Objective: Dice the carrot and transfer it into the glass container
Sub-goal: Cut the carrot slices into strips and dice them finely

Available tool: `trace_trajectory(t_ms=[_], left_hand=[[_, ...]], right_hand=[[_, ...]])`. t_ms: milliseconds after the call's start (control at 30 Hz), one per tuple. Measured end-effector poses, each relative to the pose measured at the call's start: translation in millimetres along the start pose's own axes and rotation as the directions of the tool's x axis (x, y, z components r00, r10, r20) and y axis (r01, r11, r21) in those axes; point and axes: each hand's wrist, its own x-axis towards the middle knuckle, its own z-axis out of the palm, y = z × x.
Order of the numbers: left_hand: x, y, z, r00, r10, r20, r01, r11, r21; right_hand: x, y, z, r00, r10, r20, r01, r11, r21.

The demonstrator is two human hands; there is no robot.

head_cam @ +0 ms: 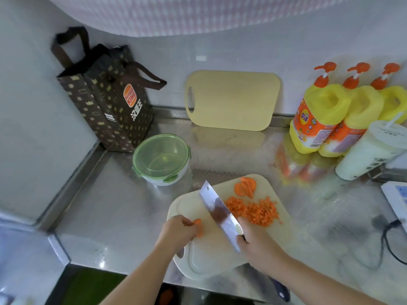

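Fingers [187, 221] of the left hand [178, 232] pinch a carrot piece [199, 230] on the cutting board [198, 263]; the right hand [257, 246] grips the cleaver [220, 213]. A diced pile [255, 211] lies beside uncut slices [244, 187]. The lidded glass container [161, 158] on the counter [123, 205] looks empty, so the transfer is not begun.

I can read BURGER KING in an orange sign on the brown bag [99, 106], with 汉堡王 in white beside it. The labels on the yellow bottles [319, 106] are too blurry for me to read.
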Motion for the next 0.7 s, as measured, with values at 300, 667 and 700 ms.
trace_trajectory(t_ms=[300,667,700], left_hand=[[-19.6,7.9,27.5,0.996,0.051,-0.075,-0.052,0.999,-0.015],[-20.2,3.6,31.5,0.949,0.31,-0.067,-0.265,0.892,0.365],[-20.1,4.3,33.5,0.947,0.311,-0.077,-0.264,0.895,0.359]], right_hand=[[-8.0,6.8,2.1,0.993,0.086,-0.086,-0.093,0.993,-0.077],[-15.8,-11.7,28.3,0.999,0.043,0.002,-0.042,0.99,-0.132],[-16.3,-12.3,29.1,0.999,0.051,0.001,-0.05,0.99,-0.132]])
